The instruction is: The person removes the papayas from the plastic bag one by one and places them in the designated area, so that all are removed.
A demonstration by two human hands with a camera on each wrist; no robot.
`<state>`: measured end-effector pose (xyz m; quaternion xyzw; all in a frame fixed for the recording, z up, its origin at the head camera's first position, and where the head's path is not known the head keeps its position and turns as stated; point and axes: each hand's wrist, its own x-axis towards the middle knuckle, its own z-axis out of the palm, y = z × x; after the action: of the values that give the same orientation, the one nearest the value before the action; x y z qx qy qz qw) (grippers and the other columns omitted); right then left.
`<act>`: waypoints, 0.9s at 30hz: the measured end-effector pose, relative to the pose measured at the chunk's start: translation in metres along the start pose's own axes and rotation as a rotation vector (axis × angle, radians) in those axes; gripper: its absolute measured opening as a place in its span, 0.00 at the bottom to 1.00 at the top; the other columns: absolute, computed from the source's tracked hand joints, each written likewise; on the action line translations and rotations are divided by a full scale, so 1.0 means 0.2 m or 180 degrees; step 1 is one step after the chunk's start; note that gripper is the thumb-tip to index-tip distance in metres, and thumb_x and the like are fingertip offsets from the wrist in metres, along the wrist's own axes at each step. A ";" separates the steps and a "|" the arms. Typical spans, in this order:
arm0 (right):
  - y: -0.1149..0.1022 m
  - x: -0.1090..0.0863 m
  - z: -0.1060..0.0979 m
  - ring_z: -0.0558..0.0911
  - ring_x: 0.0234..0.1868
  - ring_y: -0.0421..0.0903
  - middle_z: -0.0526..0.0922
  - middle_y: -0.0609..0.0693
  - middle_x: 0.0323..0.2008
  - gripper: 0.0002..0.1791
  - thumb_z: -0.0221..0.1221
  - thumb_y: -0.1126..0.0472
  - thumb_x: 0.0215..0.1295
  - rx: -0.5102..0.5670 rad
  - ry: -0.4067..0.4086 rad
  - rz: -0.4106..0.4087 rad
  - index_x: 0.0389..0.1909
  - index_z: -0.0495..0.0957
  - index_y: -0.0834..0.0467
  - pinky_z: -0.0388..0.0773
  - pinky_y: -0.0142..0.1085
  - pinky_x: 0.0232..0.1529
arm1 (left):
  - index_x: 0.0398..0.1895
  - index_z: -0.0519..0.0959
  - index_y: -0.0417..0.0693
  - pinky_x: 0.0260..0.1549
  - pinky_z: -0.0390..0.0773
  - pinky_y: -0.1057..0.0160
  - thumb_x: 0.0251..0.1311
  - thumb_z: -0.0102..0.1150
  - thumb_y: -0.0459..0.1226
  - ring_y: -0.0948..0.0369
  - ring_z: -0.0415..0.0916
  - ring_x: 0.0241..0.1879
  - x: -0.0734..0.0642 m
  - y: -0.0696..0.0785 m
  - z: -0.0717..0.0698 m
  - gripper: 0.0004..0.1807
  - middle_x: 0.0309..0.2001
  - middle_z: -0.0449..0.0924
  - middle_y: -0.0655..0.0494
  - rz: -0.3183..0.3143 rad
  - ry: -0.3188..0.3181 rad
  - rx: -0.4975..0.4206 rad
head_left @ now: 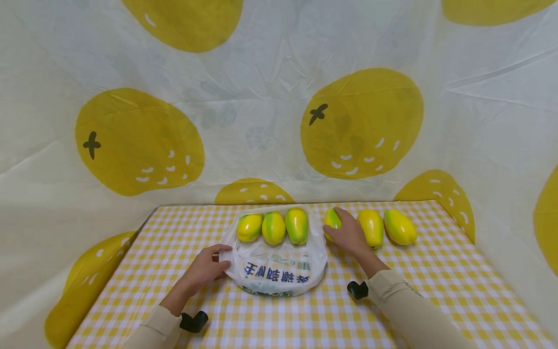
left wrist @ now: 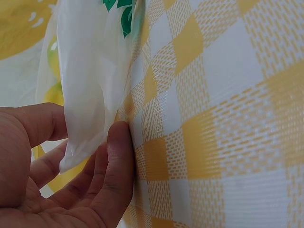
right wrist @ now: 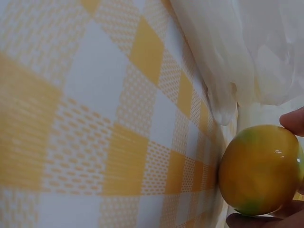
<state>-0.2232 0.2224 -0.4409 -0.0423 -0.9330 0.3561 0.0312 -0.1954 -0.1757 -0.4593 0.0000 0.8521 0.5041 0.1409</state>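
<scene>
A white plastic bag [head_left: 276, 264] with dark printed lettering lies on the table, with three yellow-green papayas [head_left: 273, 228] in a row at its far end. My left hand [head_left: 205, 264] holds the bag's left edge, which passes between thumb and fingers in the left wrist view. To the right of the bag, my right hand [head_left: 348, 232] grips another papaya [right wrist: 259, 171], thumb and fingers on opposite sides. That fruit is partly hidden by the hand in the head view, and it sits low at the cloth, close to the bag.
Two more papayas [head_left: 370, 228] stand side by side just right of my right hand. A yellow-and-white checked cloth [head_left: 436, 291] covers the table. Behind it hangs a pale curtain [head_left: 261, 121] printed with big yellow fruit.
</scene>
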 end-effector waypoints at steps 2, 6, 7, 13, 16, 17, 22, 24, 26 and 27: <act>0.01 0.00 0.00 0.65 0.76 0.69 0.61 0.67 0.78 0.43 0.60 0.48 0.71 0.0003 -0.0010 -0.0007 0.80 0.57 0.64 0.64 0.62 0.75 | 0.67 0.77 0.41 0.39 0.87 0.57 0.67 0.63 0.32 0.57 0.81 0.41 0.00 0.00 0.00 0.24 0.59 0.78 0.37 -0.0017 0.0002 0.0012; 0.01 0.00 0.00 0.64 0.77 0.68 0.61 0.67 0.78 0.44 0.60 0.47 0.71 -0.0012 0.0005 -0.0031 0.80 0.57 0.65 0.63 0.61 0.76 | 0.66 0.77 0.41 0.38 0.87 0.58 0.67 0.63 0.32 0.57 0.80 0.41 -0.01 0.00 0.00 0.24 0.59 0.78 0.37 -0.0037 0.0012 0.0018; 0.00 0.00 0.00 0.64 0.77 0.68 0.61 0.67 0.78 0.45 0.61 0.46 0.71 -0.0004 0.0017 -0.0030 0.80 0.57 0.65 0.63 0.61 0.76 | 0.66 0.77 0.41 0.38 0.87 0.58 0.67 0.63 0.32 0.57 0.80 0.41 -0.01 0.00 0.00 0.24 0.59 0.78 0.38 -0.0037 0.0011 0.0019; -0.04 -0.02 -0.01 0.63 0.77 0.68 0.61 0.67 0.78 0.43 0.61 0.47 0.70 0.0050 0.0219 -0.0134 0.78 0.60 0.64 0.61 0.62 0.76 | 0.66 0.78 0.40 0.38 0.87 0.58 0.67 0.63 0.32 0.57 0.80 0.41 -0.01 0.01 0.00 0.24 0.57 0.79 0.38 -0.0011 0.0013 -0.0001; -0.07 -0.02 -0.02 0.63 0.77 0.67 0.61 0.65 0.78 0.42 0.62 0.48 0.70 0.0079 0.0325 -0.0256 0.78 0.61 0.64 0.61 0.61 0.77 | 0.66 0.78 0.40 0.38 0.87 0.58 0.67 0.63 0.32 0.57 0.80 0.41 -0.01 0.01 0.00 0.24 0.57 0.79 0.38 -0.0012 0.0027 0.0028; -0.09 -0.03 -0.02 0.63 0.77 0.67 0.61 0.65 0.78 0.42 0.63 0.48 0.70 0.0096 0.0346 -0.0302 0.77 0.62 0.64 0.61 0.62 0.77 | 0.66 0.78 0.41 0.38 0.87 0.58 0.67 0.63 0.32 0.57 0.80 0.41 0.00 0.01 -0.01 0.24 0.58 0.79 0.38 -0.0015 0.0032 0.0041; -0.19 -0.07 -0.02 0.60 0.80 0.66 0.59 0.65 0.80 0.41 0.64 0.49 0.69 0.0208 0.0283 -0.0393 0.78 0.62 0.62 0.58 0.61 0.79 | 0.66 0.78 0.42 0.38 0.87 0.59 0.67 0.63 0.33 0.56 0.80 0.41 0.00 0.00 0.00 0.24 0.58 0.79 0.38 -0.0070 0.0040 0.0055; -0.22 -0.08 0.00 0.59 0.81 0.65 0.58 0.64 0.81 0.41 0.65 0.50 0.69 0.0259 0.0259 -0.0404 0.78 0.62 0.60 0.58 0.61 0.79 | 0.66 0.78 0.43 0.38 0.87 0.59 0.67 0.63 0.33 0.56 0.80 0.41 0.01 -0.01 0.00 0.23 0.58 0.79 0.39 -0.0098 0.0044 0.0046; -0.24 -0.09 0.02 0.59 0.81 0.65 0.58 0.63 0.81 0.41 0.65 0.50 0.69 0.0304 0.0263 -0.0419 0.78 0.63 0.60 0.58 0.61 0.79 | 0.65 0.79 0.43 0.38 0.87 0.60 0.67 0.63 0.33 0.56 0.80 0.41 0.01 -0.01 0.00 0.23 0.58 0.79 0.39 -0.0107 0.0051 0.0055; -0.25 -0.10 0.03 0.59 0.81 0.65 0.58 0.63 0.81 0.41 0.65 0.51 0.69 0.0321 0.0275 -0.0437 0.78 0.63 0.60 0.59 0.61 0.79 | 0.65 0.79 0.43 0.38 0.87 0.60 0.67 0.63 0.33 0.56 0.80 0.41 0.01 -0.01 0.00 0.23 0.58 0.79 0.39 -0.0103 0.0051 0.0060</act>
<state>-0.2074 0.1796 -0.4124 0.0080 -0.9124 0.3974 0.0978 -0.1968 -0.1765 -0.4618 -0.0164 0.8577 0.4938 0.1422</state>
